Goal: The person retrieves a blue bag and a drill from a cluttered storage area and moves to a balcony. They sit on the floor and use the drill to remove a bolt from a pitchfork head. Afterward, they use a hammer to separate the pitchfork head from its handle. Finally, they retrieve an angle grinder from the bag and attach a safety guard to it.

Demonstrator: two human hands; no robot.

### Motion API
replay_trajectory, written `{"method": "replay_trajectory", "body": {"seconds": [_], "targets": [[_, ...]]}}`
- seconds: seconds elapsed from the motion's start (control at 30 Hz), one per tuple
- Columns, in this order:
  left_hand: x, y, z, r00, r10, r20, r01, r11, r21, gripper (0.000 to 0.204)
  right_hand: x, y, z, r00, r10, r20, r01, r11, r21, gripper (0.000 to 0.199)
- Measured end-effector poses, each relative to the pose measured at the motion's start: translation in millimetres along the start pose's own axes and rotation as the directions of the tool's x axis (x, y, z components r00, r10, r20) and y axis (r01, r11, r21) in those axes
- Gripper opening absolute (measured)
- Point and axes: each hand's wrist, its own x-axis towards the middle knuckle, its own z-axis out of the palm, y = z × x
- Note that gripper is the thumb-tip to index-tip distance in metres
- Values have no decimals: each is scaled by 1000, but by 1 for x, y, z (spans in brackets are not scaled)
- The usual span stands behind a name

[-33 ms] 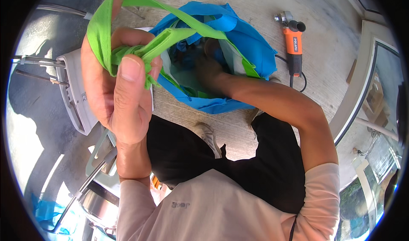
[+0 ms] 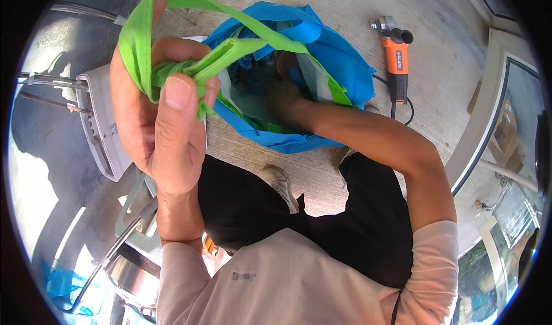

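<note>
My left hand is raised and closed round the knotted green fabric handle of a bag. The handle runs in a loop over to the bag's rim. The blue fabric bag, with green trim and a pale lining, stands open on the floor in front of me. My right hand reaches down inside it, in deep shade. Its fingers are hidden among dark and bluish contents that I cannot make out, so whether it grips anything does not show.
An orange and black angle grinder lies to the right of the bag, its cord trailing. A grey plastic case stands at the left, near metal rods. A white-framed glass panel is at the right. My shoes are just below the bag.
</note>
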Motion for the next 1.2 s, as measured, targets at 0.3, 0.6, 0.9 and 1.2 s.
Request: {"method": "replay_trajectory", "body": {"seconds": [0.3,0.6,0.9,1.2], "targets": [[0,-6,-16,999,-9,48,7,999,40,58,-2,11,-19,984,-167,63,135,926,352,27],[5,-3,0,989,-47,-139,61,994,94,58,38,60,-34,810,320,-491,-413,906,-91,34],[3,0,17,958,-134,-253,172,976,133,63,47,137,-36,534,229,-814,-212,968,134,32],[7,-27,-13,999,1,-37,-1,1000,-8,42,29,115,-42,701,290,-652,-126,950,286,34]]}}
